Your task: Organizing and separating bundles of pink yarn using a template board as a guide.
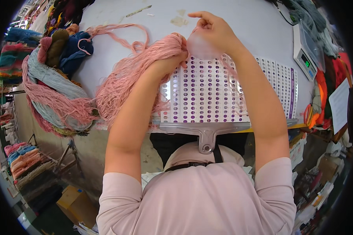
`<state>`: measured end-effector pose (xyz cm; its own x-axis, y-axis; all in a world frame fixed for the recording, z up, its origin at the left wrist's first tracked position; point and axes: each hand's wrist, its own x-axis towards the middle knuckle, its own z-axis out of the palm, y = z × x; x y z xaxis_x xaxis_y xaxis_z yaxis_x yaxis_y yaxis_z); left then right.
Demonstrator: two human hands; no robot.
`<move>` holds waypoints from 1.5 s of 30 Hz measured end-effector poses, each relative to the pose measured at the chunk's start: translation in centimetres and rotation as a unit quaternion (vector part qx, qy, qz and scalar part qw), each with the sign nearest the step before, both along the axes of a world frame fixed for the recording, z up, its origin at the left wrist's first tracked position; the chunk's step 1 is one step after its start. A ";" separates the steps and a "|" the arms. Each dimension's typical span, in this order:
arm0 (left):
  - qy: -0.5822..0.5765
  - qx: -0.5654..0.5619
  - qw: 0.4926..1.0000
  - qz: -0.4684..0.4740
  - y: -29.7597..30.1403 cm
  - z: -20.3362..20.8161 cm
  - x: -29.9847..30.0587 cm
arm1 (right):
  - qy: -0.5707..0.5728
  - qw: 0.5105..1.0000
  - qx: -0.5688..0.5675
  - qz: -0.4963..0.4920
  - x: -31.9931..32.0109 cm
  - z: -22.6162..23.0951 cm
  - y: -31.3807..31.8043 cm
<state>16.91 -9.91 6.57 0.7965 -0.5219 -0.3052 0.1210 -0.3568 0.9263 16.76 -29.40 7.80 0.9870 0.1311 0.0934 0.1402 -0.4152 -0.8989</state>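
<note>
Clock face: 12 = far table edge, 6 = wearer's body.

Left hand (177, 58): forearm reaches up toward 1 o'clock, elbow bent. Hand sits at the top end of the pink skein (135, 70), with strands draped over the wrist and part of the forearm. Fingers curled in, gripping the skein's upper end; yarn covers some of them.

Right hand (213, 35): forearm angles toward 11 o'clock, wrist bent so the hand turns inward, just beside the left hand on its 2 o'clock side. Index finger stretched out toward 9 o'clock, other fingers folded. A bit of pink shows near them, but a blurred patch covers the lower part of the hand, so can't tell if they pinch anything.

Pink skein: left of center on the white table (255, 19). Long axis runs roughly 1:30 to 7:30. Gathered end up at the left hand, loose end fanned out low near the table edge. A slack pink loop trails off toward 10 o'clock.

Around the hands: purple-dotted card (211, 90) below at 5 to 6, some thin pink strands over it; grey clip (206, 135) at its 6 o'clock edge. Scale (303, 51) at 3. Pale blue yarn (47, 72) at 8 to 9, dark blue yarn (72, 53) at 9.
</note>
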 end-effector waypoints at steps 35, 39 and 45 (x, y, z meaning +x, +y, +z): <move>-0.026 -0.323 0.844 0.427 19.9 4.4 8.9 | 0.028 0.975 -0.110 -0.191 -5.6 -6.5 6.2; -0.115 -0.378 0.862 0.319 26.1 9.1 13.7 | -0.053 0.966 -0.151 -0.205 -5.6 -6.4 6.8; -0.360 0.012 0.857 0.369 20.6 12.3 11.9 | -0.054 0.969 -0.110 -0.212 -5.7 -6.7 6.9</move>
<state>28.84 10.71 18.90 0.8927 0.2048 0.4014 -0.2788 -0.4488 0.8490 11.06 -22.47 1.14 0.9423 -0.2557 0.2160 0.0039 -0.6367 -0.7711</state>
